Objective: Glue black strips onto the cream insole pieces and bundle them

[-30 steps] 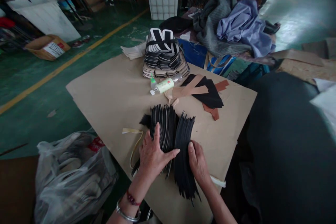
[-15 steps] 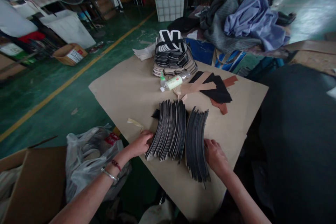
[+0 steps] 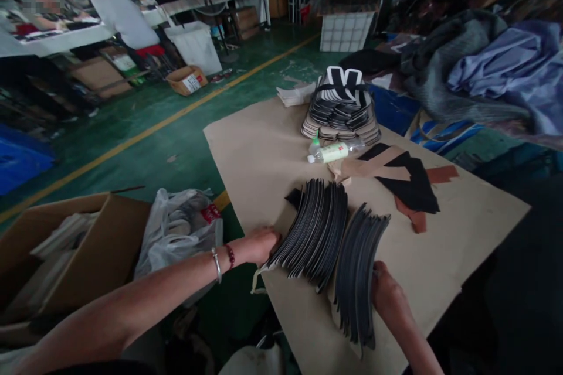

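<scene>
Flanking 2 curved dark stacks [image 3: 311,235], left hand [image 3: 264,244] and right hand [image 3: 389,292] touch their outer sides, grip impossible to tell.

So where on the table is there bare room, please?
Two patches: between the bottle and the left edge of the table, and right of the right hand, below the reddish scraps. The middle is crowded: tied stack, bottle, two dark bundles.

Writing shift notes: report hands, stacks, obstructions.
Left fingers at left dark stack, outer side; right fingers likewise at right dark stack. Stacks side by side. Bottle lies beyond, apart from both.
</scene>
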Action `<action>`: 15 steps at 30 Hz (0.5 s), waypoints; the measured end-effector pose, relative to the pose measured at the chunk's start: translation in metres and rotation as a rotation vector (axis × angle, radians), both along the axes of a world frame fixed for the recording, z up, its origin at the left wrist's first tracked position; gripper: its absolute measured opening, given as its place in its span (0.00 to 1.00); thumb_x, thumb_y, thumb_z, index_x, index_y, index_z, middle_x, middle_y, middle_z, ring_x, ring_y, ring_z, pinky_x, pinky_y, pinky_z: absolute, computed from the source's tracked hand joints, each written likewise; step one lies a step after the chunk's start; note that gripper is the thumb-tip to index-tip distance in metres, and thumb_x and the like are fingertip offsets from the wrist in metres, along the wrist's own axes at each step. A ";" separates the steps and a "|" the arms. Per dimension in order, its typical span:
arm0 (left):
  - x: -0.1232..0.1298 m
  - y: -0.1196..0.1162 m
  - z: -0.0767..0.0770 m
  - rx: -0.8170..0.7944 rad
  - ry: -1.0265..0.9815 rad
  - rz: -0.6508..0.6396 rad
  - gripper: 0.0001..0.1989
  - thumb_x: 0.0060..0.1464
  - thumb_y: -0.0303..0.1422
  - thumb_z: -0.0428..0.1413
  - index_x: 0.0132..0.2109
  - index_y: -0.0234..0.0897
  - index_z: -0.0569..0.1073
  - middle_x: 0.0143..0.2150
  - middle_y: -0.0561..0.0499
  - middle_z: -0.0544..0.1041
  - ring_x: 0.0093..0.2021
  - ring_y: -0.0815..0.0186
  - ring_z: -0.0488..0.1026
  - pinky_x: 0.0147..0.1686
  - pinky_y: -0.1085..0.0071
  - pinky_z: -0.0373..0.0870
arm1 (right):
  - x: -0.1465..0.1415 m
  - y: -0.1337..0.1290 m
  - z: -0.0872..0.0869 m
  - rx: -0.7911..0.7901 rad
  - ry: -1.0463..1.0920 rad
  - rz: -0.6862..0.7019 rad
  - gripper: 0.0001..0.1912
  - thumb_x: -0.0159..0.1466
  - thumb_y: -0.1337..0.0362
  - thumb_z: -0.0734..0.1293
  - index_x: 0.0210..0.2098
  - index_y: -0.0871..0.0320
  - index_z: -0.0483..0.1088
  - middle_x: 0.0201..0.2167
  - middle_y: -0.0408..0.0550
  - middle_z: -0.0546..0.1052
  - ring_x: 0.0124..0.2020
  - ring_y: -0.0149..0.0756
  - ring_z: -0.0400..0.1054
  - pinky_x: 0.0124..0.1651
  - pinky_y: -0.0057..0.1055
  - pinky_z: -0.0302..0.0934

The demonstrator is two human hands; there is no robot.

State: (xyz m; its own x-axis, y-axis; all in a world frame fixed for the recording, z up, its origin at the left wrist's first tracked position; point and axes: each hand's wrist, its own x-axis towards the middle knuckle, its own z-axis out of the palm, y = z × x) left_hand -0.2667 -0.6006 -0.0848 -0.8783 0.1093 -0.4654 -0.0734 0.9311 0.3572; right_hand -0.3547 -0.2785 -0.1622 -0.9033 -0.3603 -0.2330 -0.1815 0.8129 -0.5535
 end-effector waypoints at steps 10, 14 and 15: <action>-0.011 -0.002 -0.011 0.217 -0.074 0.111 0.05 0.53 0.29 0.55 0.38 0.32 0.72 0.33 0.48 0.77 0.29 0.69 0.71 0.29 0.74 0.66 | 0.000 -0.019 0.066 0.246 0.439 -0.077 0.18 0.65 0.60 0.53 0.46 0.63 0.67 0.41 0.65 0.71 0.40 0.55 0.66 0.38 0.44 0.59; -0.012 0.000 -0.015 0.216 -0.039 0.119 0.05 0.52 0.29 0.56 0.37 0.32 0.72 0.32 0.49 0.76 0.29 0.69 0.70 0.29 0.73 0.66 | 0.014 -0.091 0.114 -0.045 0.628 0.350 0.17 0.67 0.60 0.55 0.45 0.62 0.69 0.44 0.60 0.71 0.46 0.49 0.64 0.49 0.43 0.58; -0.012 0.000 -0.016 0.209 -0.020 0.120 0.05 0.53 0.30 0.56 0.37 0.32 0.72 0.33 0.50 0.76 0.30 0.68 0.70 0.30 0.72 0.67 | 0.020 -0.112 0.117 -0.088 0.623 0.481 0.16 0.67 0.60 0.57 0.46 0.61 0.69 0.47 0.59 0.71 0.49 0.49 0.63 0.51 0.43 0.57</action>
State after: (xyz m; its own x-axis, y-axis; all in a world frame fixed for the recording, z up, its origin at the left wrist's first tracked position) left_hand -0.2785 -0.6003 -0.1012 -0.8818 0.1007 -0.4608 -0.1877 0.8213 0.5388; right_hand -0.3347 -0.3907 -0.0452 -0.5987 -0.7378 0.3117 -0.7992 0.5245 -0.2935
